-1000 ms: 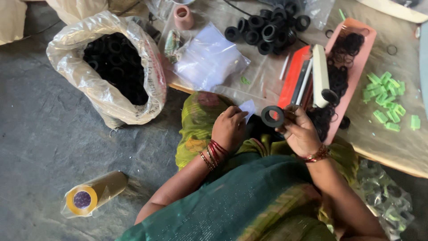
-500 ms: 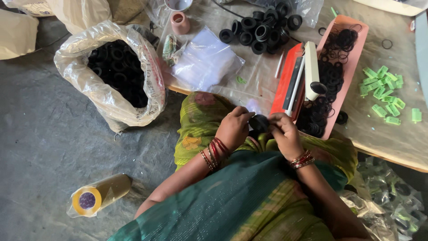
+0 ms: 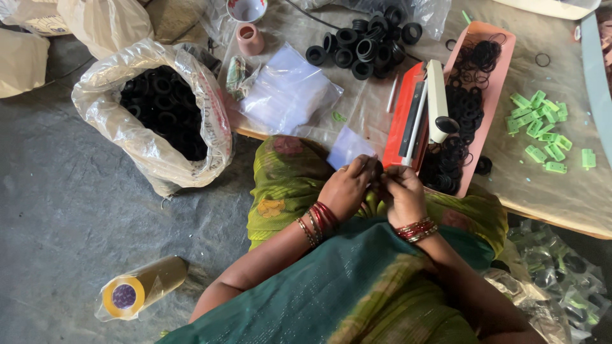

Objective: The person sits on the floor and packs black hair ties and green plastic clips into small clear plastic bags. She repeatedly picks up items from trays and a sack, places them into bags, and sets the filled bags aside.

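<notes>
Head view, as I log it: left hand [image 3: 344, 189] and right hand [image 3: 403, 195], fingers pinched together over something small and black that I cannot make out, just below one red sealer [image 3: 413, 118]. One sack [image 3: 156, 111] of rings far left of sealer; one tray [image 3: 488, 83] beside it, right.

The person is wearing a dark green draped cloth with faint shimmering stripes [image 3: 331, 286] over a yellow-green patterned garment [image 3: 284, 181]. Red and gold bangles are ringing the left wrist [image 3: 319, 221] and the right wrist [image 3: 415, 230].
</notes>
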